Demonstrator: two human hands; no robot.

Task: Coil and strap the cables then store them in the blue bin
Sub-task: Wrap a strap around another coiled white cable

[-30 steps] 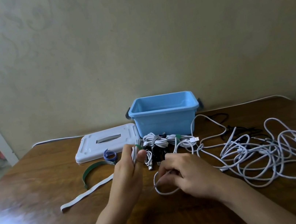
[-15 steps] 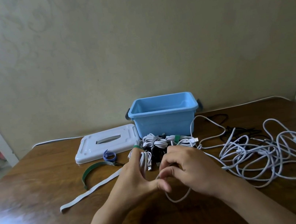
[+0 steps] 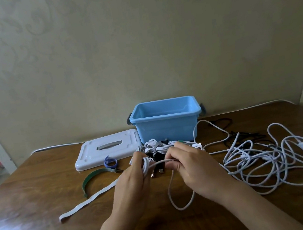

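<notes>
- The left hand (image 3: 134,178) grips a small coil of white cable (image 3: 145,164), its loops wound around the fingers, just in front of the middle of the desk (image 3: 40,190).
- The right hand (image 3: 191,166) pinches the same cable between thumb and fingers just beside the left hand; a short taut length runs between the two, and a slack loop (image 3: 175,196) hangs from the right hand toward 6 o'clock onto the desk.
- At 12 o'clock from the hands stands the blue bin (image 3: 166,126), open-topped, near the desk's far edge and the wall.
- Touching the bin's front lies a pile of strapped bundles (image 3: 163,145), white and black, just beyond the fingertips.
- A large tangle of loose white cables (image 3: 276,155) spreads at 3 o'clock, reaching nearly to the right edge of the desk; thin black cables (image 3: 248,134) lie behind it.
- The white lid (image 3: 108,150) lies flat at 10 o'clock, beside the bin.
- In front of the lid sit a blue strap (image 3: 110,162) rolled up, a green strap (image 3: 95,179) curved in an arc, and a white strap (image 3: 88,201) laid out diagonally toward 8 o'clock.
- Bare desk shows at 7 to 9 o'clock beyond the straps, with a bright glare spot near the left edge, and along the near edge under the forearms.
</notes>
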